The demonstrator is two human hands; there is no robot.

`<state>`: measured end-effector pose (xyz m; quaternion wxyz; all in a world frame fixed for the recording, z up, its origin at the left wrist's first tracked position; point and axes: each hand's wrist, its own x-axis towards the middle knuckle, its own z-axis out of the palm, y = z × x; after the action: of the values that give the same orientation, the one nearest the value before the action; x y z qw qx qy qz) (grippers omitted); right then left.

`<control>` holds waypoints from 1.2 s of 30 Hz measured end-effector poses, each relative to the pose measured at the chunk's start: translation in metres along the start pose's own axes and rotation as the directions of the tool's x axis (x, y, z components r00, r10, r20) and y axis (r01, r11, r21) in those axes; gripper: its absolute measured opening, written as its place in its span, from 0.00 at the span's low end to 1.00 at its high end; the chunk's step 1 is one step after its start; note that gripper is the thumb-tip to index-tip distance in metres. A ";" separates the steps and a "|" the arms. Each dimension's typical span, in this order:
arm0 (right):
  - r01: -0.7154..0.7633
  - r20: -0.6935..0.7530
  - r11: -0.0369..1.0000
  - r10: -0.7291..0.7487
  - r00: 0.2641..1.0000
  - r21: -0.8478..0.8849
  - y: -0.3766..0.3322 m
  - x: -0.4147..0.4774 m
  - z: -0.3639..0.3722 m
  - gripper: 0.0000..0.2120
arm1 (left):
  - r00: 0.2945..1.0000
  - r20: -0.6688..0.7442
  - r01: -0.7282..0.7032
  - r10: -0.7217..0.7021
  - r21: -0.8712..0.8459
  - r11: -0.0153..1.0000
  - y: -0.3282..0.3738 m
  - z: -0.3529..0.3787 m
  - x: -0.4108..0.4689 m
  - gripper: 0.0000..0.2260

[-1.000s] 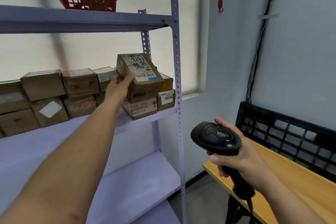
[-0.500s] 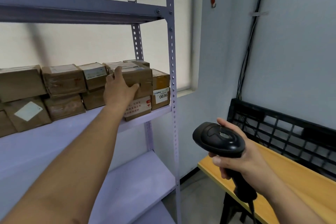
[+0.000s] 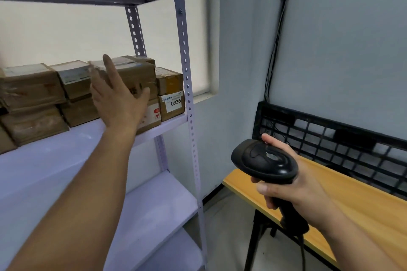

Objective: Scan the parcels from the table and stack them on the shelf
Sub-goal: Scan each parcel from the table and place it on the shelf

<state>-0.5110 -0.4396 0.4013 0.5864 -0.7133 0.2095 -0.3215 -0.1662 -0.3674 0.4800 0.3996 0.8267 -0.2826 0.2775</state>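
Several brown cardboard parcels stand stacked in two layers on the pale metal shelf. One labelled parcel lies on top of the stack near the right end. My left hand hovers just in front of it, fingers spread, holding nothing. Beside that parcel sits a box marked 0836. My right hand grips a black barcode scanner by its handle, lower right, above the end of the wooden table.
A perforated shelf upright stands between the parcels and the wall. A black plastic crate rests on the table against the wall. Lower shelf boards lie beneath. Cables run down the wall.
My left hand set the tilted parcel flat on top of the stack, let go and drew back with fingers spread. The scanner hand barely moved.
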 end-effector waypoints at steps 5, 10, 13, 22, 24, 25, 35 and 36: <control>0.004 -0.052 1.000 -0.005 0.999 -0.017 -0.001 -0.028 -0.018 0.45 | 0.965 -0.041 -0.261 0.258 -0.151 0.953 0.025 0.010 -0.077 0.40; 0.019 -0.098 0.999 -0.023 0.995 -0.041 0.001 -0.069 -0.051 0.45 | 0.908 0.171 -0.342 0.383 -0.228 0.912 0.057 0.022 -0.168 0.34; 0.003 -0.142 1.000 -0.003 0.990 -0.005 0.003 -0.105 -0.077 0.46 | 0.859 0.287 -0.350 0.423 -0.273 0.896 0.084 0.026 -0.221 0.32; -0.038 -0.226 0.999 0.037 0.973 0.000 0.007 -0.226 -0.171 0.46 | 0.756 0.473 -0.268 0.452 -0.407 0.873 0.194 0.018 -0.376 0.29; -0.064 -0.258 0.998 0.055 0.965 -0.024 0.008 -0.258 -0.196 0.47 | 0.717 0.524 -0.252 0.460 -0.420 0.872 0.224 0.014 -0.412 0.30; -0.075 -0.277 0.997 0.063 0.959 -0.033 0.007 -0.273 -0.209 0.47 | 0.699 0.540 -0.248 0.469 -0.432 0.867 0.239 0.012 -0.430 0.30; -0.129 -0.461 0.991 0.102 0.882 -0.026 0.018 -0.400 -0.322 0.46 | 0.531 0.632 -0.224 0.565 -0.538 0.813 0.368 -0.010 -0.572 0.29; -0.131 -0.478 0.991 0.105 0.872 -0.021 0.020 -0.411 -0.330 0.47 | 0.512 0.637 -0.222 0.576 -0.550 0.805 0.378 -0.011 -0.582 0.29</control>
<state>-1.0315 -0.3981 0.3292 0.5164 -0.6136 0.3989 -0.4447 -0.8289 -0.4126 0.2775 0.3183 0.6709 -0.6641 -0.0873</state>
